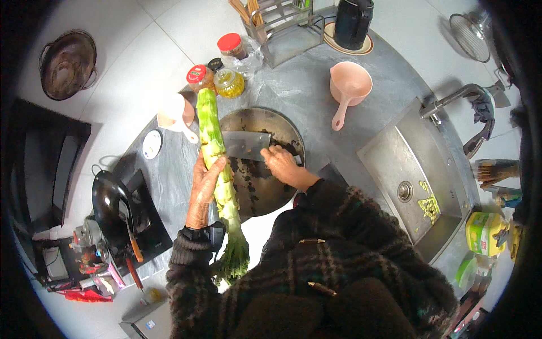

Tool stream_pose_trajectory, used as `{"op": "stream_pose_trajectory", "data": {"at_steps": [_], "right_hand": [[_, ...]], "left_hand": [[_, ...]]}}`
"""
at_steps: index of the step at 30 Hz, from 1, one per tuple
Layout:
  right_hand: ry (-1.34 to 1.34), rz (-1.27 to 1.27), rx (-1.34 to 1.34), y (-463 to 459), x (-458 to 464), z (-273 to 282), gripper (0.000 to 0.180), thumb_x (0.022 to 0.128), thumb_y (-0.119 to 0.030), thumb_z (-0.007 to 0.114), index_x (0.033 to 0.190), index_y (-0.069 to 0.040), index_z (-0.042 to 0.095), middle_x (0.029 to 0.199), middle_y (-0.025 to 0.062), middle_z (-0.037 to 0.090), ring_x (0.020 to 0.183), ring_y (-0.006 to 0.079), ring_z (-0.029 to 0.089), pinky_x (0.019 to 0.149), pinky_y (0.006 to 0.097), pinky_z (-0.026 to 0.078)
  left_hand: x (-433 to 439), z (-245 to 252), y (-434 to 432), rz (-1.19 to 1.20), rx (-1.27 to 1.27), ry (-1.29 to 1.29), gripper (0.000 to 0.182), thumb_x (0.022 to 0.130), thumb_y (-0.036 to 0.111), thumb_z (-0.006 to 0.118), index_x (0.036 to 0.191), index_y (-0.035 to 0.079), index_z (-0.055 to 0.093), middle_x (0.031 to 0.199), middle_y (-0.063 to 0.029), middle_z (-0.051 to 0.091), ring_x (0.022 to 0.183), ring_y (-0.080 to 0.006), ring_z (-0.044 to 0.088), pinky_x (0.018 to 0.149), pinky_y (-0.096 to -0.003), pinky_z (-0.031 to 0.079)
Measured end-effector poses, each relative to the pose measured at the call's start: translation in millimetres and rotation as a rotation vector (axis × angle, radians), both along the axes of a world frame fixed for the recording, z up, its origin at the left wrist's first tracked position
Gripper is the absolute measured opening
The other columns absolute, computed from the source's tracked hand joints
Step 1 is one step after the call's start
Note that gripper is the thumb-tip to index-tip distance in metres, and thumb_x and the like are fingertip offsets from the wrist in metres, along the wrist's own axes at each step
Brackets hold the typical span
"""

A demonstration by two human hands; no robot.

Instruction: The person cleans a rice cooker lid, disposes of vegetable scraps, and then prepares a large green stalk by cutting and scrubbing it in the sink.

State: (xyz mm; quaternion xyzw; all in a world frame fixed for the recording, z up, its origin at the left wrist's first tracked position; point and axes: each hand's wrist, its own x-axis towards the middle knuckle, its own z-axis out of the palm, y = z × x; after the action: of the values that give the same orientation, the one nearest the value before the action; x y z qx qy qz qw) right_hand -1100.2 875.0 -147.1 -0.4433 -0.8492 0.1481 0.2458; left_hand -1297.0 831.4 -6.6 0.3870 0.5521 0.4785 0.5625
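Note:
My left hand (205,186) grips a long celtuce stem (213,131) around its middle. The stem is pale green, with its top end pointing away from me and its dark leafy end (233,254) hanging by my left sleeve. In my right hand (281,164) is a cleaver (245,144), held by the handle. Its broad blade reaches leftward to the stem; whether it touches the stem I cannot tell. Both are above a round, dark-stained chopping board (258,186). The stem covers part of the blade's left end and the board's left side.
Lidded jars (228,82) and a pink scoop (175,112) stand behind the board. A second pink scoop (350,82) is farther right, near a black kettle (353,23). Green scraps (430,207) lie in the steel sink (383,152). At left, a wok (111,203) rests on the hob.

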Motion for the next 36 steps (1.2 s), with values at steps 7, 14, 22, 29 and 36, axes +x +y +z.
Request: {"op": "stream_pose_trajectory", "data": {"at_steps": [7, 14, 22, 29, 36], "right_hand": [[0.079, 0.079, -0.352, 16, 33, 56, 0.035, 0.080, -0.016, 0.060, 0.112, -0.004, 0.055, 0.105, 0.0127, 0.058, 0.091, 0.0278, 0.057, 0.074, 0.0374, 0.047], [1.162, 0.160, -0.913, -18, 156, 140, 0.067, 0.084, -0.035, 0.063, 0.134, -0.003, 0.033, 0.119, 0.0129, 0.054, 0.099, 0.0215, 0.059, 0.076, 0.0311, 0.049], [1.536, -0.244, -0.587, -89, 242, 139, 0.039, 0.089, -0.026, 0.057, 0.120, -0.004, 0.047, 0.110, 0.0103, 0.057, 0.096, 0.0195, 0.059, 0.071, 0.0296, 0.051], [1.725, -0.559, -0.469, -137, 334, 110, 0.047, 0.088, -0.030, 0.056, 0.119, 0.005, 0.046, 0.103, 0.0179, 0.061, 0.086, 0.0215, 0.065, 0.069, 0.0313, 0.057], [1.083, -0.548, -0.668, -190, 460, 139, 0.057, 0.086, -0.042, 0.058, 0.118, 0.004, 0.047, 0.105, 0.0158, 0.059, 0.089, 0.0212, 0.062, 0.072, 0.0313, 0.056]], "left_hand": [[18, 33, 39, -0.385, 0.141, 0.327, 0.052, 0.078, 0.009, 0.069, 0.122, 0.004, 0.041, 0.096, -0.0028, 0.056, 0.080, -0.0116, 0.055, 0.065, -0.0258, 0.049], [99, 81, 60, -0.913, 0.560, 0.810, 0.074, 0.071, 0.015, 0.072, 0.132, 0.002, 0.033, 0.124, -0.0233, 0.048, 0.113, -0.0371, 0.049, 0.092, -0.0388, 0.042], [237, 77, 63, -1.174, 1.015, 0.958, 0.084, 0.068, 0.019, 0.074, 0.138, 0.016, 0.028, 0.100, -0.0190, 0.049, 0.091, -0.0399, 0.054, 0.077, -0.0442, 0.045], [348, 39, 48, -1.547, 0.859, 0.781, 0.087, 0.069, 0.021, 0.073, 0.139, 0.006, 0.024, 0.118, -0.0213, 0.050, 0.107, -0.0348, 0.052, 0.089, -0.0403, 0.043], [427, 1, 12, -1.761, 0.403, 0.469, 0.076, 0.073, 0.027, 0.070, 0.133, 0.004, 0.030, 0.116, -0.0151, 0.053, 0.105, -0.0265, 0.054, 0.087, -0.0368, 0.043]]}}
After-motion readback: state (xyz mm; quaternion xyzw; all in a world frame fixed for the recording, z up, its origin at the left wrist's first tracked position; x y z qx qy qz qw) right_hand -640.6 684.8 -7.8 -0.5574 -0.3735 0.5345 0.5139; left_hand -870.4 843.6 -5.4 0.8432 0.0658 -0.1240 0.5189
